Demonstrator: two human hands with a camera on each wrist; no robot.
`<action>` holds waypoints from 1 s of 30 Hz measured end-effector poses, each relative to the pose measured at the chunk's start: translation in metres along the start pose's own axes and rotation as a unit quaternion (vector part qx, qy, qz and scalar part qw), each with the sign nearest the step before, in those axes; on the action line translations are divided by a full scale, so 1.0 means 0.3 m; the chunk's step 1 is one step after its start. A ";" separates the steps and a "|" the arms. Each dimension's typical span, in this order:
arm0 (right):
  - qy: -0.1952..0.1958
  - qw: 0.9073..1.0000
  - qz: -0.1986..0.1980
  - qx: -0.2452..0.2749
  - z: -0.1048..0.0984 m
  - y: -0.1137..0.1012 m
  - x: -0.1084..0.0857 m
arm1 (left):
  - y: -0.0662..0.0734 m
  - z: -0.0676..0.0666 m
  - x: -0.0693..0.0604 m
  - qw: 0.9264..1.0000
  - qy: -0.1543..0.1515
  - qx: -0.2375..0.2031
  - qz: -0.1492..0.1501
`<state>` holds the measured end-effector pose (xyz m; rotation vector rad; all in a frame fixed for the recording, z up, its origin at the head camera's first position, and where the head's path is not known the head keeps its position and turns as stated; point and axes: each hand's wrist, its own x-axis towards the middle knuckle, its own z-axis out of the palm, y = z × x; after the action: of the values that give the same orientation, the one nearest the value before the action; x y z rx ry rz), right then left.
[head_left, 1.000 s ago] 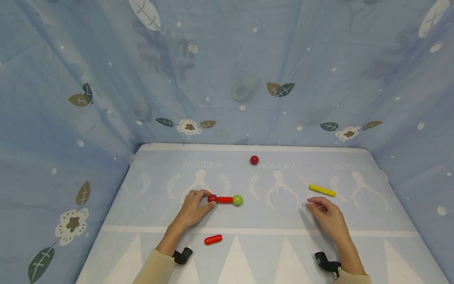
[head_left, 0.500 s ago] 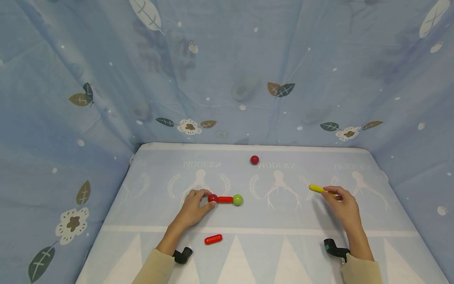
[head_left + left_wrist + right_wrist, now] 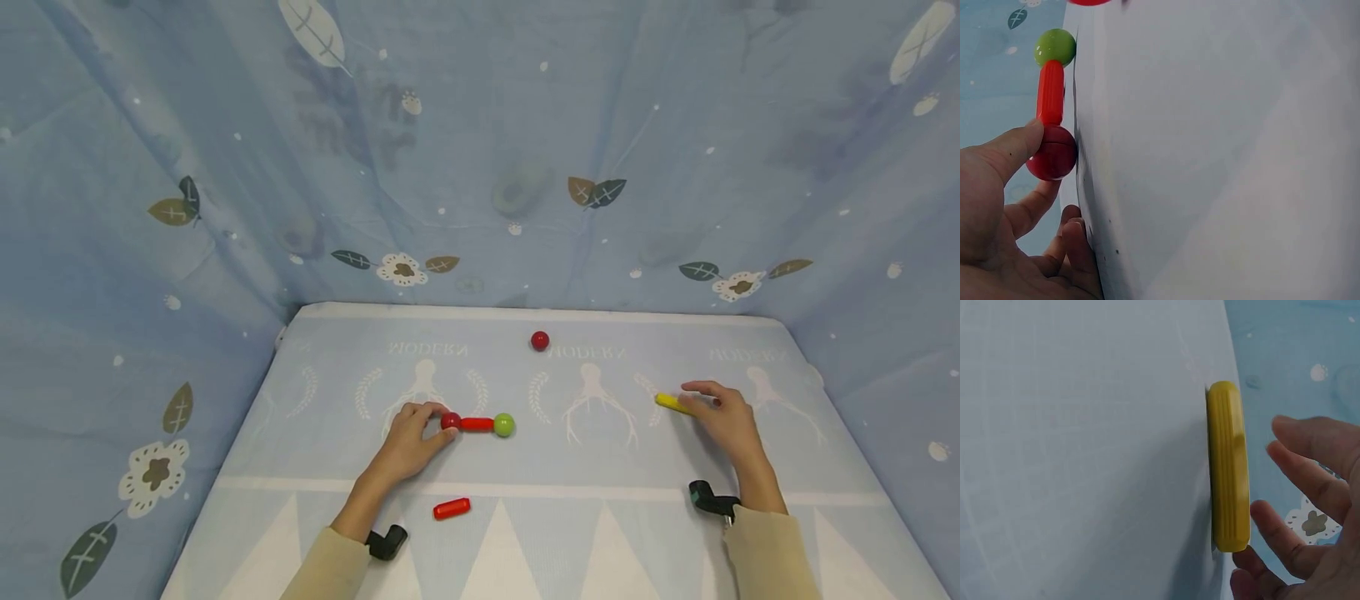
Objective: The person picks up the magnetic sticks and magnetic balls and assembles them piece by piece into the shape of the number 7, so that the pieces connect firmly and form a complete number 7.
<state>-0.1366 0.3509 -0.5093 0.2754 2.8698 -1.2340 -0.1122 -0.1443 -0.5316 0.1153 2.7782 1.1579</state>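
Note:
My left hand (image 3: 408,440) pinches a dark red ball (image 3: 451,421) between thumb and fingers. A ridged red rod (image 3: 477,424) joins that ball to a glossy green ball (image 3: 504,425), making a dumbbell shape on the table. In the left wrist view, the thumb presses against the red ball (image 3: 1052,156) near the rod's end. My right hand (image 3: 726,418) hovers over a ridged yellow rod (image 3: 670,402), covering its right end in the head view. The right wrist view shows the thumb and fingers spread apart, with the yellow rod (image 3: 1229,469) lying on the table beside them.
A second red ball (image 3: 540,341) sits near the table's back edge. Nearer the front lies a loose red rod (image 3: 452,508). The patterned table (image 3: 570,467) is bounded at the back and sides by a blue curtain (image 3: 480,150).
My right hand has moved right and away from me, reaching the yellow rod, which stays about where it was. The left hand and the joined pieces have kept still.

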 end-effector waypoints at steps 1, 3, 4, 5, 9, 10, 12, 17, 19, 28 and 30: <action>-0.009 1.000 -0.001 -0.008 0.001 0.006 0.002 | 0.000 0.001 -0.001 1.000 0.000 0.000 0.001; -0.021 0.999 -0.007 -0.024 0.005 0.019 0.006 | 0.000 0.001 0.000 1.000 -0.001 0.000 0.001; -0.023 0.999 -0.011 -0.030 0.007 0.025 0.006 | 0.001 0.001 0.000 1.000 -0.001 0.000 0.001; -0.023 0.999 -0.018 -0.035 0.009 0.030 0.007 | 0.003 0.001 -0.001 1.000 -0.001 0.000 0.001; -0.015 0.998 -0.044 -0.048 0.019 0.044 0.010 | 0.005 0.000 0.000 1.000 -0.001 0.000 0.002; -0.012 0.997 -0.051 -0.050 0.021 0.046 0.011 | 0.006 0.000 0.000 1.000 -0.001 0.001 0.001; -0.007 0.997 -0.061 -0.051 0.024 0.048 0.014 | 0.004 0.000 -0.001 1.000 0.000 0.002 0.002; 0.001 0.995 -0.078 -0.055 0.031 0.052 0.015 | 0.003 0.001 -0.004 1.000 0.000 0.001 0.003; 0.005 0.995 -0.087 -0.057 0.033 0.053 0.014 | 0.001 0.000 -0.003 1.000 0.001 0.000 0.002; 0.001 0.996 -0.077 -0.053 0.032 0.059 0.018 | -0.003 0.002 -0.002 1.000 0.001 -0.003 0.009; -0.004 0.996 -0.075 -0.053 0.028 0.057 0.019 | -0.003 0.002 -0.002 1.000 0.002 -0.004 0.010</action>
<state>-0.1398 0.3574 -0.5279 0.0552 2.9847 -1.0924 -0.1116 -0.1446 -0.5327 0.1409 2.7807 1.1760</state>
